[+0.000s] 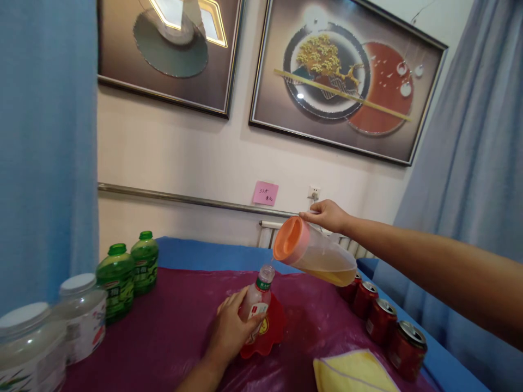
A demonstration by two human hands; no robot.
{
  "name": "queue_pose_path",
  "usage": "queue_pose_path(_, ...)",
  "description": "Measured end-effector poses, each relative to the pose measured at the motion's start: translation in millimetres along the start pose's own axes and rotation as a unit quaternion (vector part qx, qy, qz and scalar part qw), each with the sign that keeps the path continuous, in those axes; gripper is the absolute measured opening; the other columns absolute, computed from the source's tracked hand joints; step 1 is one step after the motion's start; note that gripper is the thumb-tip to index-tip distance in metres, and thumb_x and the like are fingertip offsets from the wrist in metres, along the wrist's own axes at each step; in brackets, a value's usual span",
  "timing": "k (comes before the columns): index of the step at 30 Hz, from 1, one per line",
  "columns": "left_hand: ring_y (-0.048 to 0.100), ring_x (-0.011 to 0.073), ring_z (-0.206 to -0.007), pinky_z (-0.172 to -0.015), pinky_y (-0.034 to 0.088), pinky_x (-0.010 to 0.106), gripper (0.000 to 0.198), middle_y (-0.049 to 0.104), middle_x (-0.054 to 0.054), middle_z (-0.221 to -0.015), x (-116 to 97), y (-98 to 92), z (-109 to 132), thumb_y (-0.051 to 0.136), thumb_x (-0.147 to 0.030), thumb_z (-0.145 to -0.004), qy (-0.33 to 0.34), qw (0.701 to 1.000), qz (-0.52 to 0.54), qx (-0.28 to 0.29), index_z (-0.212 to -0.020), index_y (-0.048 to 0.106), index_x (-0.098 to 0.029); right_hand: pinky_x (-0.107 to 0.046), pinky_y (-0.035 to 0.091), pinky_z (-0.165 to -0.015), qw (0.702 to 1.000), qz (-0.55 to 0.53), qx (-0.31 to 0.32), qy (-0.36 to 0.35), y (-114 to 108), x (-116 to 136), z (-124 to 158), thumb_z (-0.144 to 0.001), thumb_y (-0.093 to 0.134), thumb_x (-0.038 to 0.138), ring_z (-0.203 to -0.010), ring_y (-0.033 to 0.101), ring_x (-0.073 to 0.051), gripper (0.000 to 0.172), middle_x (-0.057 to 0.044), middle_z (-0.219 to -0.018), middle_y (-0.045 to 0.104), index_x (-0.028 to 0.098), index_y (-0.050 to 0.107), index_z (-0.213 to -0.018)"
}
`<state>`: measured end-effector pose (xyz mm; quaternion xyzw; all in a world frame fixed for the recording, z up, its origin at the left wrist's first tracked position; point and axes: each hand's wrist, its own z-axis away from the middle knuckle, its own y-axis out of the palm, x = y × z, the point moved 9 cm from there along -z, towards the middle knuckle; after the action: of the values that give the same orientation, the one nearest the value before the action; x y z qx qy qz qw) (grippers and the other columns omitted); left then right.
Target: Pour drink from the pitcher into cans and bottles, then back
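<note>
My left hand [232, 324] is wrapped round a clear bottle [259, 296] with a green neck band, which stands over a red scalloped dish [275, 332]; I cannot tell if its base touches the dish. My right hand [329, 216] grips the upper side of a translucent pitcher [322, 256] with an orange lid. The pitcher lies tipped to the left with yellowish liquid along its lower side. Its lid is just above the bottle's open mouth, and a thin stream seems to run between them. The pitcher's handle is mostly hidden by my right hand.
Two green bottles [116, 283] and two white-lidded jars [81, 318] line the left side. Several red cans [382, 321] stand along the right edge. A folded yellow cloth [355, 373] lies at the front on the purple table cover [180, 326]. Behind are a metal rail [196, 200] and radiator.
</note>
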<state>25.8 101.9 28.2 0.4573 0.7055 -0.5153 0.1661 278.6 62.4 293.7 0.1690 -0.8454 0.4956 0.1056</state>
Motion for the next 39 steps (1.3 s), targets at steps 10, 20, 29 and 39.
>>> queue_pose_path(10, 0.063, 0.0306, -0.118, -0.104, 0.045, 0.044, 0.064, 0.071, 0.01, -0.126, 2.4, 2.8, -1.4, 0.075, -0.044, -0.068, 0.013, 1.0, 0.007, -0.002, -0.126, 0.064, -0.022, -0.029, 0.018, -0.05, 1.0, 0.003, 0.003, 0.009, 1.2, -3.8, -0.3, -0.073, 0.058, 0.075, -0.052, 0.023, -0.009, 0.063, 0.007, -0.052, 0.023, 0.023, 0.028, -0.053)
queue_pose_path(20, 0.063, 0.0311, -0.119, -0.104, 0.045, 0.044, 0.065, 0.071, 0.01, -0.126, 1.7, 2.0, -1.3, 0.075, -0.041, -0.068, 0.005, 1.0, -0.006, -0.001, -0.128, 0.063, -0.021, -0.029, 0.018, -0.05, 1.0, 0.009, -0.001, 0.004, 0.2, -1.0, -1.2, -0.071, 0.057, 0.078, -0.052, 0.022, -0.01, 0.065, 0.007, -0.052, 0.022, 0.023, 0.028, -0.052)
queue_pose_path(29, 0.062, 0.0321, -0.121, -0.106, 0.044, 0.046, 0.066, 0.07, 0.011, -0.128, 0.0, 0.9, -1.0, 0.075, -0.042, -0.067, 0.004, 1.0, -0.004, 0.0, -0.128, 0.064, -0.02, -0.029, 0.018, -0.05, 1.0, 0.005, 0.003, 0.005, 1.4, 0.5, -1.5, -0.071, 0.058, 0.076, -0.052, 0.022, -0.009, 0.064, 0.008, -0.052, 0.022, 0.023, 0.028, -0.052)
queue_pose_path(39, 0.063, 0.0325, -0.119, -0.105, 0.044, 0.046, 0.066, 0.07, 0.012, -0.127, -0.6, 0.9, -1.5, 0.075, -0.044, -0.067, 0.013, 1.0, 0.005, -0.003, -0.128, 0.064, -0.02, -0.029, 0.017, -0.051, 1.0, -0.005, 0.003, 0.002, 2.5, 0.6, -0.8, -0.073, 0.061, 0.071, -0.053, 0.021, -0.01, 0.062, 0.007, -0.053, 0.021, 0.024, 0.027, -0.053)
